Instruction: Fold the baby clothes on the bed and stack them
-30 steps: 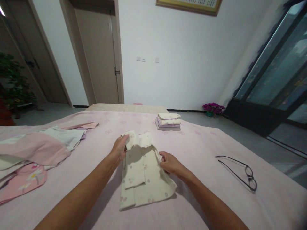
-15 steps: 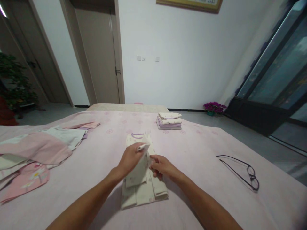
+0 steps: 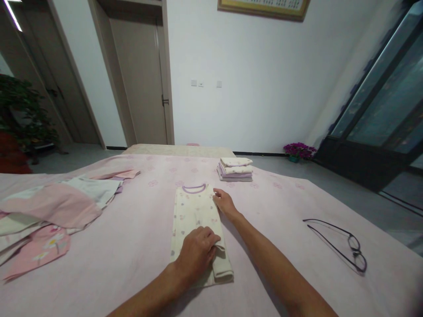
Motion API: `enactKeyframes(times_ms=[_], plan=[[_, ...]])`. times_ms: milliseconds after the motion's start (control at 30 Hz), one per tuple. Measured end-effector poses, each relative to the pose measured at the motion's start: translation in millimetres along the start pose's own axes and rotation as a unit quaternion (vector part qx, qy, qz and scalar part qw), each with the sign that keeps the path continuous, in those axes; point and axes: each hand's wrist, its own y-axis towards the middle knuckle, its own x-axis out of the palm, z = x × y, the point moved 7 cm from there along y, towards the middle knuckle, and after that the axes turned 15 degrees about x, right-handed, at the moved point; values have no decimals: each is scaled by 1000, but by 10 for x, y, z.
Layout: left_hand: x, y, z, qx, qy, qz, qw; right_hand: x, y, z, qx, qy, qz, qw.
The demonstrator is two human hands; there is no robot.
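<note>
A cream long-sleeved child's top (image 3: 194, 211) with a purple neckband and a small print lies on the bed, its sides folded in to a narrow strip. My left hand (image 3: 198, 248) is closed on the folded sleeve layer at the lower right of the top, and it hides the lower middle. By the right shoulder, my right hand (image 3: 225, 204) has its fingers bent and pinched at the edge of the top. The neckband end points away from me, with the hem toward me.
A folded clothes stack (image 3: 235, 169) sits farther back, right of centre. Loose clothes (image 3: 56, 204) are heaped at the left. Black-framed glasses (image 3: 355, 251) lie at the right on the pink sheet (image 3: 271, 215). A purple flower pot (image 3: 294, 154) stands on the floor beyond.
My left hand has come down toward the hem. My right hand has moved up to the shoulder. The raised fabric now lies flatter, and the neckband and printed front show.
</note>
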Motion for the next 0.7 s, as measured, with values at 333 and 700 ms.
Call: enactKeyframes(times_ms=[333, 700], plan=[[-283, -84, 117, 119, 89, 173, 974, 329, 384, -46, 20, -11, 9, 1000], [7, -27, 151, 127, 61, 103, 985, 310, 530, 24, 13, -98, 52, 994]])
